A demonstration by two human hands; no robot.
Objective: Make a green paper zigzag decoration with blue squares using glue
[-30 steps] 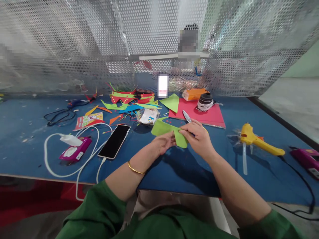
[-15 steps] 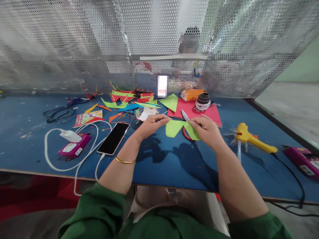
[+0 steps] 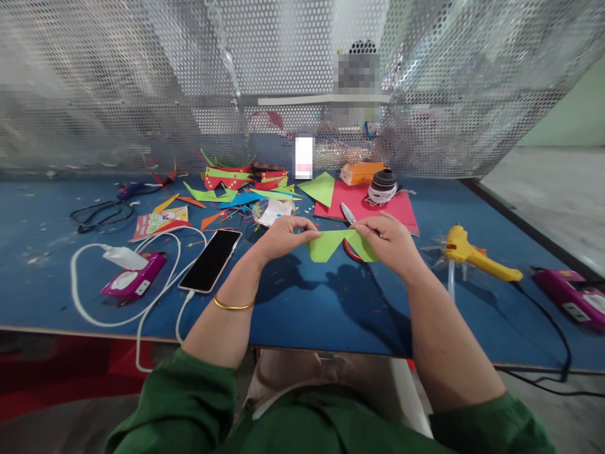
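Because it looks light and easily creased, the green cut-out (image 3: 326, 245) is best gripped by its upper corners, where it is pinched by the left hand (image 3: 289, 236) and right hand (image 3: 388, 241).

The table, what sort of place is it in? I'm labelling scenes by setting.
Probably a craft workspace: a glue gun lies on the blue table, scissors are by the right hand, and cut coloured scraps are spread about.
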